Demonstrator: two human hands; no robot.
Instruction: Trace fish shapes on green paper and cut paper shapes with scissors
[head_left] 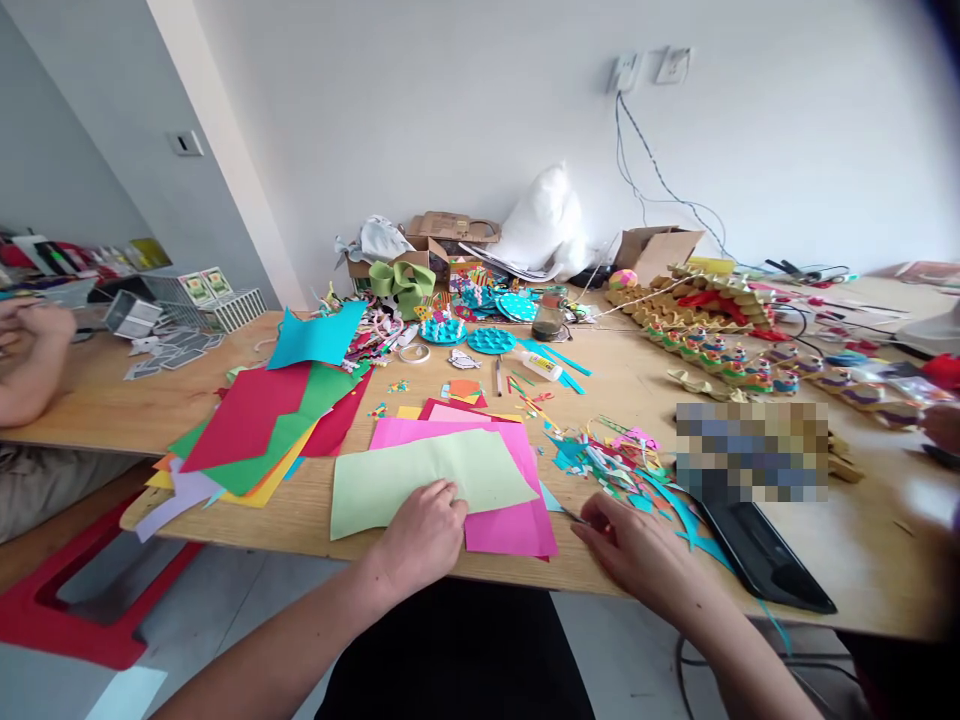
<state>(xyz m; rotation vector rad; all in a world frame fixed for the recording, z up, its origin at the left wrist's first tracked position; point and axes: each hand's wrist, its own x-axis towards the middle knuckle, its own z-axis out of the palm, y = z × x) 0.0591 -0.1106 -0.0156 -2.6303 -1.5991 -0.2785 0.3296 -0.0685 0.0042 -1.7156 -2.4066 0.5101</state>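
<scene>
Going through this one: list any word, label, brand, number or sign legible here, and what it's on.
No text can be read.
White bottle: label too small and blurred.
Green-panelled boxes at left: print too small.
Brown cardboard piece by the wall: marking too small.
Pixelated patch at right: nothing legible.
Light green sheet: no writing visible.

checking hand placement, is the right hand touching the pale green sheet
No, the left hand rests on the pale green sheet, while the right hand is apart from it, near the paper scraps.
</scene>
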